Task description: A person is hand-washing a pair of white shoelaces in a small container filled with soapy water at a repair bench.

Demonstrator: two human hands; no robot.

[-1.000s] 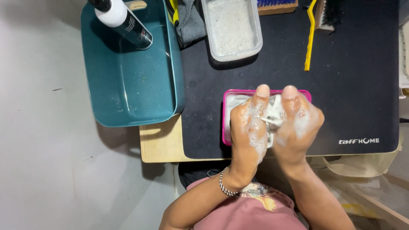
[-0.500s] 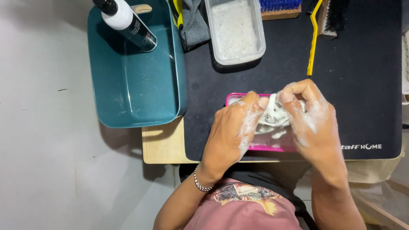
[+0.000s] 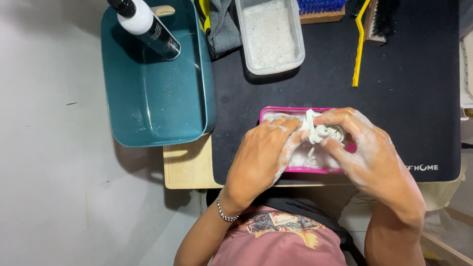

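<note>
Your left hand point(image 3: 263, 157) and right hand point(image 3: 369, 152) are both soapy, both clenched on a bunched white soapy cloth strip point(image 3: 320, 130), held just above the shallow pink-rimmed rectangular tray point(image 3: 290, 111) of suds. The left-hand grip pinches one end of the strip; the right-hand grip closes over the other, fingers point(image 3: 340, 118) curled on top. The tray sits on a black mat point(image 3: 419, 88) covering the wooden worktop point(image 3: 189, 165). Left of the mat is a teal plastic basin point(image 3: 148, 103) with a black-and-white bottle point(image 3: 145, 27) lying in it. A clear plastic rectangular tub point(image 3: 270, 34) of foamy water sits behind the tray, a yellow-handled brush point(image 3: 359, 47) lies to its right, and a silver chain bracelet point(image 3: 224, 213) is on your left wrist.
</note>
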